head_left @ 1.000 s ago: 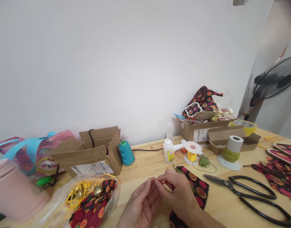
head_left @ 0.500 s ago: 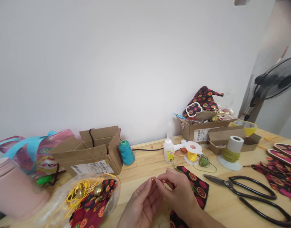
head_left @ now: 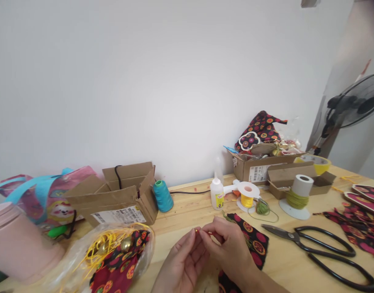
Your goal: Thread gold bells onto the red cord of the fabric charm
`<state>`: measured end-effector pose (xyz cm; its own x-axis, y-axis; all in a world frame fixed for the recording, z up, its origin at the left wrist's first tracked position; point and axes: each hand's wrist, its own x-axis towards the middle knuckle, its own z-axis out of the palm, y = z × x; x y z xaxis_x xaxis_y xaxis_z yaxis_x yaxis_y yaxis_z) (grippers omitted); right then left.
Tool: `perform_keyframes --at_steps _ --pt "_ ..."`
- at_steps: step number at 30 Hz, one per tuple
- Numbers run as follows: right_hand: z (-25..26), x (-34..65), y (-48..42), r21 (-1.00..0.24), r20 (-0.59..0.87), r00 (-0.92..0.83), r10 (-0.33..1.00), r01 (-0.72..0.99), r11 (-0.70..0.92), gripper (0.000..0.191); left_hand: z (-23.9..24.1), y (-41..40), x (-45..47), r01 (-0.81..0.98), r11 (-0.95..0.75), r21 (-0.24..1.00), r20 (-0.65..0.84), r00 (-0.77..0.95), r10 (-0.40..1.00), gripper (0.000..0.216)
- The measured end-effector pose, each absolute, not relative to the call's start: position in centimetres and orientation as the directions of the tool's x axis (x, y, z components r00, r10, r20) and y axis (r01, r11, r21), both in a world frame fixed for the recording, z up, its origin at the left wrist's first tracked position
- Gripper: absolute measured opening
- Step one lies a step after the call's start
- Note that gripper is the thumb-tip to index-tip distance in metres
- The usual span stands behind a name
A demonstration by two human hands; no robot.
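1. The left hand (head_left: pixel 182 260) is half-curled, its thumb and finger pinching a tiny gold-and-red piece (head_left: pixel 196 230), probably to keep it steady.
2. The right hand (head_left: pixel 228 248) also has its thumb and index finger closed, seemingly on the piece's other side, for fine control.
3. Patterned fabric (head_left: pixel 258 244) lies partly hidden behind this hand; black-handled scissors (head_left: pixel 293 236) rest at the right, perhaps for easy reach.
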<state>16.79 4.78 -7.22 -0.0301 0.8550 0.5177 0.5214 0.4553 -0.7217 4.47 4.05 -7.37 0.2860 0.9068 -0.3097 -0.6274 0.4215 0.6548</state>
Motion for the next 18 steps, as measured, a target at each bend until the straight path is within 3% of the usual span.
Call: perform_keyframes --at_steps 5,9,14,18 --pt "-6.9 16.9 4.6 -0.747 0.504 -0.023 0.863 0.489 0.45 0.017 -7.8 4.2 4.3 -0.663 0.403 0.631 -0.329 0.242 0.913 0.012" --pt "-6.9 16.8 4.7 -0.815 0.466 0.001 0.885 0.389 0.429 0.017 -7.7 4.6 4.3 -0.689 0.413 0.595 -0.43 0.161 0.888 0.015" --pt "-7.1 16.6 5.2 -0.935 0.303 0.036 0.952 0.206 0.29 0.021 -6.7 4.7 3.9 -0.711 0.44 0.549 -0.52 0.121 0.845 0.017" --pt "-7.3 16.6 5.5 -0.976 0.213 0.022 0.977 0.058 0.211 0.025 -6.7 4.6 3.8 -0.707 0.466 0.532 -0.482 0.2 0.853 0.02"
